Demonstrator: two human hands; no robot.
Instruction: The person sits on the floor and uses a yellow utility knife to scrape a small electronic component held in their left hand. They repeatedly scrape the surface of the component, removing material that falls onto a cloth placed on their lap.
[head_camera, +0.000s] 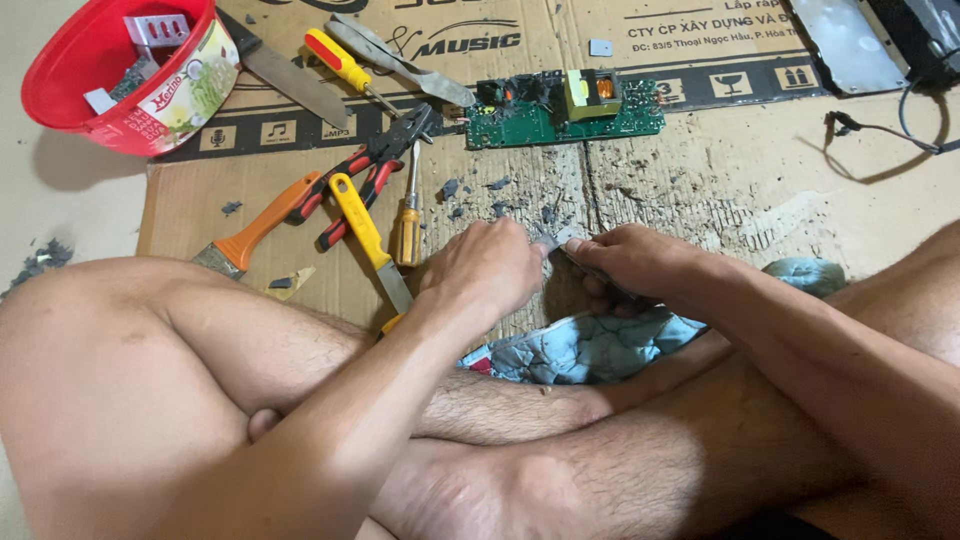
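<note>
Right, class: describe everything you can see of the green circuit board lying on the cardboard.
The green circuit board is a long, narrow rectangle lying flat, component side up, on the brown cardboard sheet near its printed strip. It carries a yellow-wrapped transformer with copper-coloured windings, dark parts at its left end and many small components. Its lower edge looks uneven. Neither hand touches it; the pliers' nose points toward its left end, and grey debris lies below it.
</note>
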